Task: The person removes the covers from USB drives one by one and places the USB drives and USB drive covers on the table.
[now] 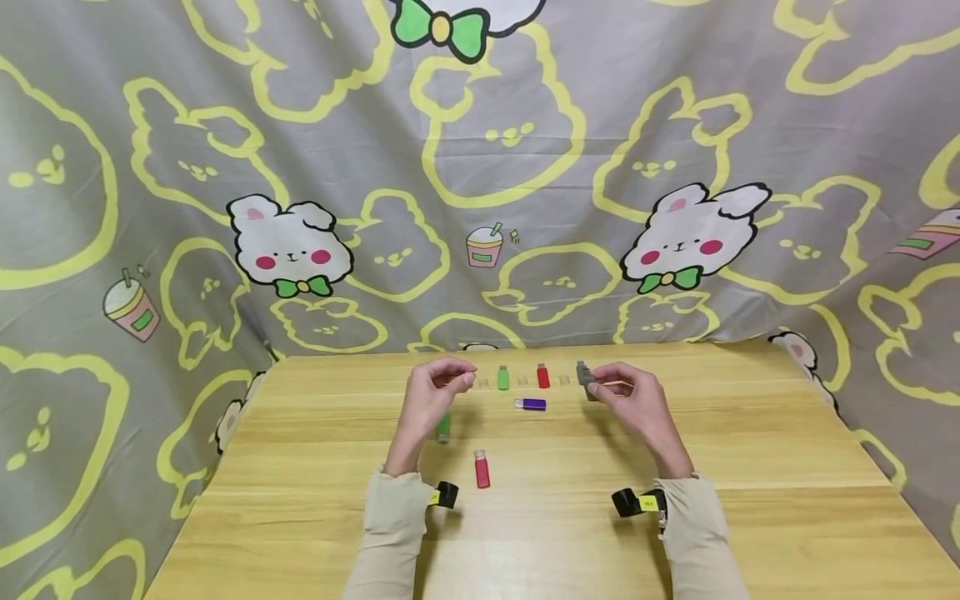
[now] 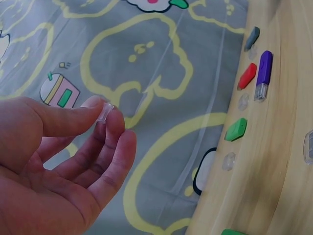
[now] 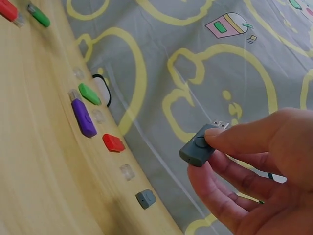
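- Nearest, well forward of the counter's back edge (image 1: 712,350): steer sleeves and wrist cameras (image 1: 447,495) clear of the red USB stick (image 1: 482,471).
- Farther back, avoid brushing the green USB stick (image 1: 444,429) beside the left wrist, and the purple USB stick (image 1: 535,405) toward the middle.
- Near the back edge, hold the clear plastic cap (image 2: 103,112) lightly by its sides, best without squeezing; impossible to tell its open end from here.
- To its right, also near the back edge, grip the grey USB stick (image 3: 195,149) by the body, preferably with thumb slid off the bare metal plug (image 3: 221,125).
- Along the back edge itself, move gently above the row of clear pieces (image 1: 522,381) and sticks, so as not to knock any out of line.
- Pose: forearms reaching forward, roughly parallel; hands well apart, raised over the counter, fingers turned inward.
- Left hand (image 1: 431,396): clamped on the cap, thumb against fingertip.
- Right hand (image 1: 632,402): clamped on the grey stick, thumb on top, fingers beneath.
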The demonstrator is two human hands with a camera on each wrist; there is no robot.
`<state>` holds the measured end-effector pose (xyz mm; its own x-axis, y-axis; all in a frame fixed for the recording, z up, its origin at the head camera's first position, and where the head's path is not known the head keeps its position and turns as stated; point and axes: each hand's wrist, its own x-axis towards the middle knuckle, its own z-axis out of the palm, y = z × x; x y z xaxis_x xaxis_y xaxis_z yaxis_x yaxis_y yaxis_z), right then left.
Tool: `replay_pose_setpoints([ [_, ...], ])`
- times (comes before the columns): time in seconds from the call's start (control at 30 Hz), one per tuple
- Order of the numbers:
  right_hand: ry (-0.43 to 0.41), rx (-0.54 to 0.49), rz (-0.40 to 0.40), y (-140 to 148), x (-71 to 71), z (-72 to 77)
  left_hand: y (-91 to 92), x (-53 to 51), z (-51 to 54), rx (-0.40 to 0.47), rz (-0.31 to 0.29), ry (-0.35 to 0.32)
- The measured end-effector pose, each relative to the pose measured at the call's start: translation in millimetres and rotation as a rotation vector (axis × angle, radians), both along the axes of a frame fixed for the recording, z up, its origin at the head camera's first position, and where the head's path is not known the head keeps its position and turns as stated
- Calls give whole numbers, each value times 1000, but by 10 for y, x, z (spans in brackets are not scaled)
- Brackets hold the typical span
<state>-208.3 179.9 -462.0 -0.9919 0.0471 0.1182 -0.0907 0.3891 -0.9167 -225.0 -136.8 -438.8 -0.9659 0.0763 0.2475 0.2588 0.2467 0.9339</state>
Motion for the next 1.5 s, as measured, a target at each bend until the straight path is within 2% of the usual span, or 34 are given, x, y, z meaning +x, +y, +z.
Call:
replay_pose_setpoints([
  [0.13,24,-22,5,-58,-32,-39,-5,-9,-4,-3,-5,-2],
  [0.4,76,-53,65,-387,-205,-35,-53,-8,-14,-28,40,-24],
  [0.53,64,-72,106,-600,-315,2,-99,-17,-42,-38,64,-52],
  [0.57,62,-73,115,-657,-347,10,-122,-47,-89,-41,69,-52],
  [0.73,39,-73,170,-932,-491,41,-176,-65,-97,-26,91,-62],
  [0.87,15,-85,201,-1130,-586,51,-206,-63,-74,-4,100,-57],
  [1.07,-8,-72,187,-1372,-687,17,-221,-27,36,-9,85,-93],
  [1.13,-17,-71,181,-1452,-721,-10,-230,-26,40,-4,91,-98],
  [1.27,-47,-12,155,-1610,-797,-82,-277,-61,-38,7,124,-87],
  [1.37,-64,78,120,-1712,-843,-122,-322,-90,-96,17,141,-80],
  [1.5,-56,194,77,-1810,-878,-140,-362,-108,-116,39,146,-76],
])
